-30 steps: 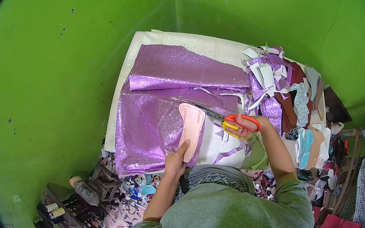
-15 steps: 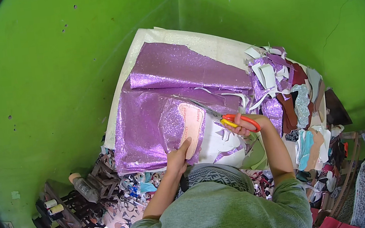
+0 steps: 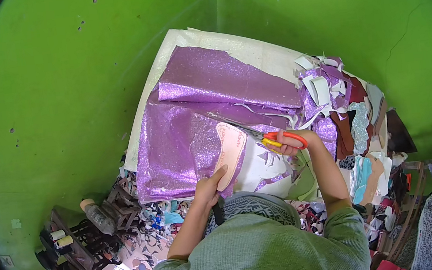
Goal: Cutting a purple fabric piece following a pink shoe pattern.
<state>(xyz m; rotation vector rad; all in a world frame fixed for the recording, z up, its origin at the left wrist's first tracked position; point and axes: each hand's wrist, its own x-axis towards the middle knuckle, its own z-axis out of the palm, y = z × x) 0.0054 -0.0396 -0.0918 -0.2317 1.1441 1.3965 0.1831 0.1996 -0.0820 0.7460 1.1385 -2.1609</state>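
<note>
Here's my left hand (image 3: 210, 186) pinching the curved pale-pink template (image 3: 231, 146), thumb on top, against the purple glitter sheet (image 3: 166, 146) — and my right hand (image 3: 288, 144) grips the red-and-yellow-handled scissors (image 3: 296, 136), blades beside the template's upper end — purple-and-white offcuts (image 3: 322, 91) heaped farther right.

From my station I see a whitish work surface (image 3: 266, 58) carrying purple glittery material (image 3: 166, 146); toward its right end lie white-and-purple scraps (image 3: 321, 89), brown pieces (image 3: 342, 138) and a silvery piece (image 3: 359, 123).
</note>
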